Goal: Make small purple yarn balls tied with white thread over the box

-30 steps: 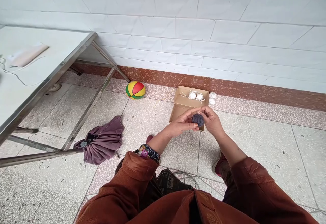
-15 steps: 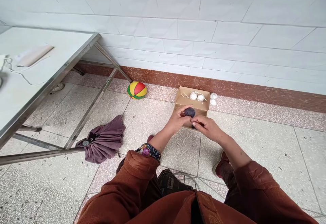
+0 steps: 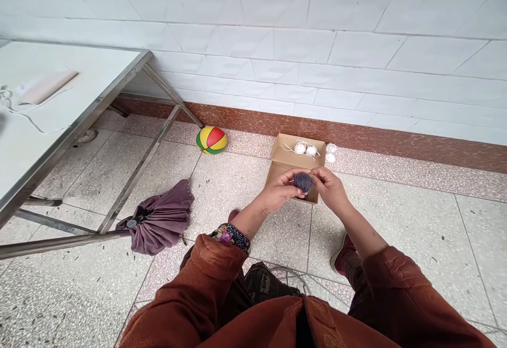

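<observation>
A dark grey ball of yarn (image 3: 303, 182) is gripped between the fingers of my left hand (image 3: 279, 191). At its right side, the fingers and thumb of my right hand (image 3: 329, 185) are pinched together; any strand between them is too fine to make out. Below both hands lies an open cardboard box (image 3: 272, 171), its inside partly covered by my hands. Two small balls of white yarn (image 3: 300, 148) with loose strands rest in the lid at the back. More white yarn (image 3: 330, 152) sits on the floor just right of the lid.
A multicoloured ball (image 3: 212, 140) rests near the wall by a table leg. A folded purple umbrella (image 3: 162, 218) lies beside the metal-framed table (image 3: 71, 131) at left. The tiled wall (image 3: 293, 52) runs behind the box. A dark bag (image 3: 263, 282) is between my feet.
The grey yarn ball has shifted slightly right and nearer in my left hand. My right hand has moved up from below the ball to its right side.
</observation>
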`<act>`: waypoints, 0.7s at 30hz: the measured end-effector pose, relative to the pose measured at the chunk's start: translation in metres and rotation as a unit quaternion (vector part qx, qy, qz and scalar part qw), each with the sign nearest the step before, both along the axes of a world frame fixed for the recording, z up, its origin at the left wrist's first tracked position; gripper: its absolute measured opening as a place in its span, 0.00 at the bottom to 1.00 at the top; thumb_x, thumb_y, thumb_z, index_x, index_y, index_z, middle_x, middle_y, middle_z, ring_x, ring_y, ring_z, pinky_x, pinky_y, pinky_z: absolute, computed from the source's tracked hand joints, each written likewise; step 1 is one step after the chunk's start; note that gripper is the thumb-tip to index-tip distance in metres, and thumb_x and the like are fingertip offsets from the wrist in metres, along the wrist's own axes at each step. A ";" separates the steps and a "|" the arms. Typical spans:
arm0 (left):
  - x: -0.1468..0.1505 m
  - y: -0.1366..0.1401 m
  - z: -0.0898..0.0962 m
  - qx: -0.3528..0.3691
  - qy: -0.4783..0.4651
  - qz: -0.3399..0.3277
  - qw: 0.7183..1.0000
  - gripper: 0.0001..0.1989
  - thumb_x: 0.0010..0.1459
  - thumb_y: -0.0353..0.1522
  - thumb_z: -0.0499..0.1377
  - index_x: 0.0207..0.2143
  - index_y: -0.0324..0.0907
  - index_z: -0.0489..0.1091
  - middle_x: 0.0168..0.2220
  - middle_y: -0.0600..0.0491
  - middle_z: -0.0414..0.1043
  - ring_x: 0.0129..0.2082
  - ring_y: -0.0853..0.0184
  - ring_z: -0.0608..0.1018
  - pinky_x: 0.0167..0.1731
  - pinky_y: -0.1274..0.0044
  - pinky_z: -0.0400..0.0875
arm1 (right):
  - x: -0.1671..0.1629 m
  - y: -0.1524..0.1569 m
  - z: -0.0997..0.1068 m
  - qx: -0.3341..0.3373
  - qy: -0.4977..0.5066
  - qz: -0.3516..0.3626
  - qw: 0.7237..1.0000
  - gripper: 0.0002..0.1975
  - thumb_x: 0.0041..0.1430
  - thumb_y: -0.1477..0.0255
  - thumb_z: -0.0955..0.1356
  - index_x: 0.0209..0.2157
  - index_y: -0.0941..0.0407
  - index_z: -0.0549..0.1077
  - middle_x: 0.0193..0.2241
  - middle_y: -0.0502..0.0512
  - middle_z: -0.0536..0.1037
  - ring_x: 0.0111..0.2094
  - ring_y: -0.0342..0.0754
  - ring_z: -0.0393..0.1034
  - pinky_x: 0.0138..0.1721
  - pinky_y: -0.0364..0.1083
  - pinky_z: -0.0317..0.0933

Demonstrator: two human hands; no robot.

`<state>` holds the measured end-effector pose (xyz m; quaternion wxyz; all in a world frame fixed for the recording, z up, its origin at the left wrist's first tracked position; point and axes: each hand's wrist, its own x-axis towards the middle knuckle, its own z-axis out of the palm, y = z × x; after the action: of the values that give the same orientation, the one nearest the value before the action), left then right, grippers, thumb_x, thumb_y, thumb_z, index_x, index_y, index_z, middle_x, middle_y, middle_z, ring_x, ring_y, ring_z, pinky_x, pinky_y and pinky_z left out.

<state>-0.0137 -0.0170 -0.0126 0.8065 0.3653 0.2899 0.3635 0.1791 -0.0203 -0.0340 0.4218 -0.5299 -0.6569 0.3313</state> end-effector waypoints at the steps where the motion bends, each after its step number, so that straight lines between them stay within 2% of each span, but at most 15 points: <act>1: 0.000 0.001 0.000 -0.007 -0.001 0.019 1.000 0.27 0.45 0.27 0.68 0.51 0.43 0.74 0.45 0.50 0.73 0.38 0.69 0.75 0.41 0.74 0.69 | -0.002 -0.001 -0.002 0.004 -0.009 0.014 1.000 0.09 0.66 0.66 0.65 0.32 0.53 0.73 0.29 0.52 0.74 0.32 0.49 0.69 0.36 0.48 0.63; 6: -0.004 0.007 -0.003 -0.024 0.059 0.104 0.993 0.24 0.44 0.29 0.68 0.47 0.40 0.73 0.40 0.52 0.74 0.35 0.70 0.75 0.41 0.74 0.69 | -0.011 -0.012 0.000 0.007 -0.059 0.112 0.992 0.09 0.68 0.68 0.65 0.34 0.52 0.75 0.32 0.53 0.76 0.35 0.49 0.72 0.38 0.48 0.65; 10: -0.003 0.010 -0.008 0.041 0.181 0.127 0.974 0.24 0.44 0.28 0.66 0.47 0.40 0.74 0.38 0.53 0.75 0.38 0.69 0.74 0.44 0.74 0.67 | -0.009 -0.015 0.013 -0.013 -0.017 0.179 0.984 0.08 0.67 0.65 0.67 0.36 0.52 0.76 0.31 0.51 0.78 0.31 0.46 0.72 0.36 0.46 0.65; 13: 0.000 0.010 -0.013 0.072 0.234 0.104 0.964 0.28 0.42 0.27 0.66 0.50 0.41 0.71 0.41 0.53 0.74 0.36 0.69 0.73 0.41 0.74 0.67 | -0.002 -0.011 0.021 -0.010 0.024 0.140 0.990 0.09 0.66 0.63 0.68 0.35 0.52 0.77 0.31 0.52 0.78 0.32 0.47 0.72 0.36 0.46 0.66; 16: 0.002 0.006 -0.012 0.082 0.232 0.056 0.968 0.35 0.40 0.25 0.67 0.55 0.42 0.68 0.42 0.53 0.71 0.35 0.70 0.72 0.37 0.75 0.66 | 0.004 -0.004 0.020 0.009 0.036 0.051 0.998 0.10 0.65 0.62 0.69 0.34 0.52 0.77 0.31 0.51 0.78 0.32 0.47 0.71 0.37 0.47 0.64; 19: 0.002 0.003 -0.005 0.076 0.147 -0.003 0.986 0.39 0.41 0.25 0.68 0.59 0.46 0.66 0.40 0.54 0.71 0.38 0.68 0.73 0.39 0.75 0.66 | 0.006 0.001 0.011 -0.010 0.032 -0.012 0.999 0.11 0.64 0.61 0.69 0.32 0.53 0.76 0.30 0.51 0.77 0.30 0.47 0.68 0.36 0.47 0.63; 21: 0.002 0.001 0.000 0.057 0.074 -0.007 0.996 0.37 0.43 0.27 0.69 0.57 0.46 0.68 0.42 0.52 0.73 0.42 0.67 0.74 0.43 0.74 0.67 | 0.003 0.001 0.003 -0.034 0.031 -0.012 0.999 0.12 0.64 0.61 0.67 0.32 0.53 0.75 0.29 0.51 0.76 0.31 0.48 0.68 0.36 0.47 0.63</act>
<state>-0.0115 -0.0156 -0.0124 0.7633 0.4385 0.3253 0.3454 0.1826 -0.0194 -0.0312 0.4277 -0.5415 -0.6253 0.3646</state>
